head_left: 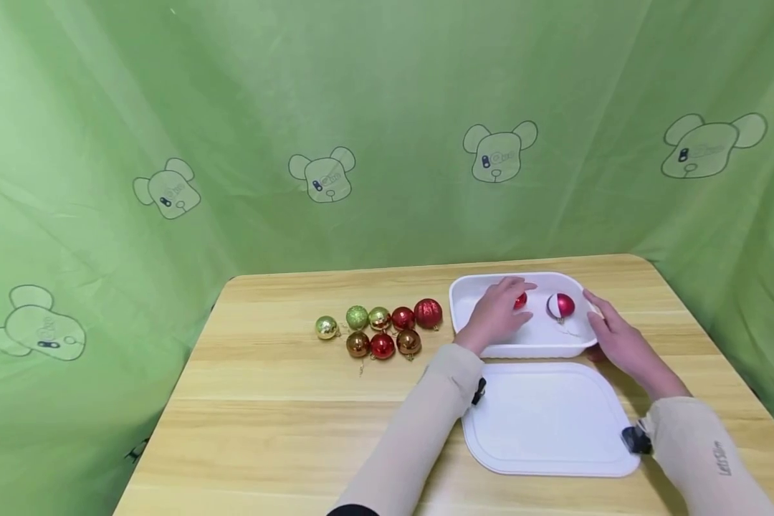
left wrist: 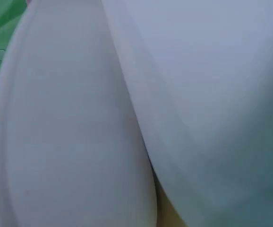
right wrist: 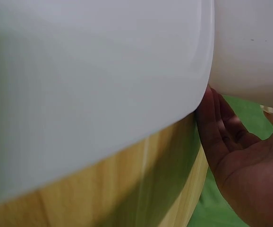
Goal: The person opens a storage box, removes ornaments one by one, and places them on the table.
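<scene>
A white plastic box (head_left: 529,350) stands at the back right of the table. My left hand (head_left: 495,312) reaches into it, thumb and fingers around a shiny red bauble (head_left: 520,301) that is partly covered by them. To the right inside the box lies a red-and-white bauble (head_left: 560,306) with a thin string. My right hand (head_left: 622,344) holds the box's right end, and the right wrist view shows its fingers (right wrist: 217,123) against the wall near the corner. In the left wrist view only the box wall (left wrist: 70,113) and a flat white lid (left wrist: 212,94) show, the hand's work being hidden.
Several gold, green, red and brown baubles (head_left: 382,346) lie in a cluster left of the box. A white lid (head_left: 548,423) lies flat in front of it, under the forearms. Behind the wooden table (head_left: 264,430) hangs a green curtain (head_left: 400,236).
</scene>
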A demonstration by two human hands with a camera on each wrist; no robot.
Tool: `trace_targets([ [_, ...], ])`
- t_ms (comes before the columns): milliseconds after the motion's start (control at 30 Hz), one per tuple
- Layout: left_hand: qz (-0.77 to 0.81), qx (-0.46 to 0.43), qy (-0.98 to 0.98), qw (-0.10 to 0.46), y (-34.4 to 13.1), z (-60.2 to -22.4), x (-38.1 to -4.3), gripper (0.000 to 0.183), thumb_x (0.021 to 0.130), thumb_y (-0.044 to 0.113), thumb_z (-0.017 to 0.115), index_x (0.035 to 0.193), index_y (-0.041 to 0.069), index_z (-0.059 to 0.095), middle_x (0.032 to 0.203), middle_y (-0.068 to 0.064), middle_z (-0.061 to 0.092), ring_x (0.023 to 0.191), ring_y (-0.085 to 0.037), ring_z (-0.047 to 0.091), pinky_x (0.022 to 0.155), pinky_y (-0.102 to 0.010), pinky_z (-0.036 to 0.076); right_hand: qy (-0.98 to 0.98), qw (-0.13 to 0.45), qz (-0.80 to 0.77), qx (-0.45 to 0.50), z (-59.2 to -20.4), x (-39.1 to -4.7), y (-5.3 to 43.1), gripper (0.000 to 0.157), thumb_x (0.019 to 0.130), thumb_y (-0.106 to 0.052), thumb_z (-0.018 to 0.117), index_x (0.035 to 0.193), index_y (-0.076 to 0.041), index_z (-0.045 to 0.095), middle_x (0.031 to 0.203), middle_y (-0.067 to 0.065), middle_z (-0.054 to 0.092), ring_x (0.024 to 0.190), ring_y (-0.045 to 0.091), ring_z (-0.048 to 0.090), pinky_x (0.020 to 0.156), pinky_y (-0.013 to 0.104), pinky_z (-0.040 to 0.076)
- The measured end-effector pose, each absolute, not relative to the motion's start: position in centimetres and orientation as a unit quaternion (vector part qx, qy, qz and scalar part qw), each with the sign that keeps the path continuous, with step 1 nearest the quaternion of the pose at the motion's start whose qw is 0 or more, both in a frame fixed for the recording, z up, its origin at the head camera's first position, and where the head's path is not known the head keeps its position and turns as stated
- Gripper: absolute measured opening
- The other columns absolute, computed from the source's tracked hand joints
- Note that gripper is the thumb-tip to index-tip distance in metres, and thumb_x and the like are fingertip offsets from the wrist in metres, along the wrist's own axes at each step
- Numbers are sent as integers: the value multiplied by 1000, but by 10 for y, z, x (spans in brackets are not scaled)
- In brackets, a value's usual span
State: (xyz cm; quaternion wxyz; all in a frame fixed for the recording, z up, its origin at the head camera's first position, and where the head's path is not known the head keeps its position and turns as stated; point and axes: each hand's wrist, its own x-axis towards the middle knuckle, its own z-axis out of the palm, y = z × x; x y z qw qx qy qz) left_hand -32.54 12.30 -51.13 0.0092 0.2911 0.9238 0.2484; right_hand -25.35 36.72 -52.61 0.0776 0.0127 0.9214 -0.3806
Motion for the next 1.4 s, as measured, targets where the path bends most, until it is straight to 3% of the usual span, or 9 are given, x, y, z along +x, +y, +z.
trace_targets([
  [233,199,292,933,64,124,-517,-329,65,103,41,63,162,33,34,171,8,26,156,-13,31,124,-25,33,924,78,-375,14,-527,-254,369,62,112,-49,19,166,-30,-4,146,46,40,85,29,69,95,75,40],
  [433,194,286,938,39,123,-517,-328,52,103,36,65,152,29,51,159,8,43,137,-14,53,114,-22,44,920,81,-384,18,-527,-253,368,63,111,-52,19,166,-32,-5,146,45,40,85,28,69,96,75,40],
  [600,214,283,934,24,118,-514,-329,39,103,30,66,141,26,60,146,6,51,121,-12,60,108,-18,46,919,81,-386,18,-528,-253,368,62,112,-50,19,166,-31,-5,144,46,42,81,26,69,94,71,44],
  [900,209,304,928,46,111,-511,-327,29,103,24,65,131,27,64,130,4,53,103,-10,60,94,-17,49,920,78,-384,16,-529,-255,368,62,112,-49,18,166,-29,-4,144,47,40,80,25,69,92,69,46],
  [1200,193,321,927,33,111,-510,-324,28,103,24,66,130,28,65,124,5,56,100,-9,60,93,-16,48,919,78,-385,17,-529,-254,369,63,111,-51,19,166,-31,-4,148,48,35,81,25,69,94,71,44],
  [1400,202,344,917,19,105,-505,-322,28,103,23,65,131,25,65,123,4,57,101,-8,60,94,-15,48,921,77,-383,17,-527,-254,368,62,112,-50,19,166,-30,-4,143,46,42,81,27,69,94,73,42],
])
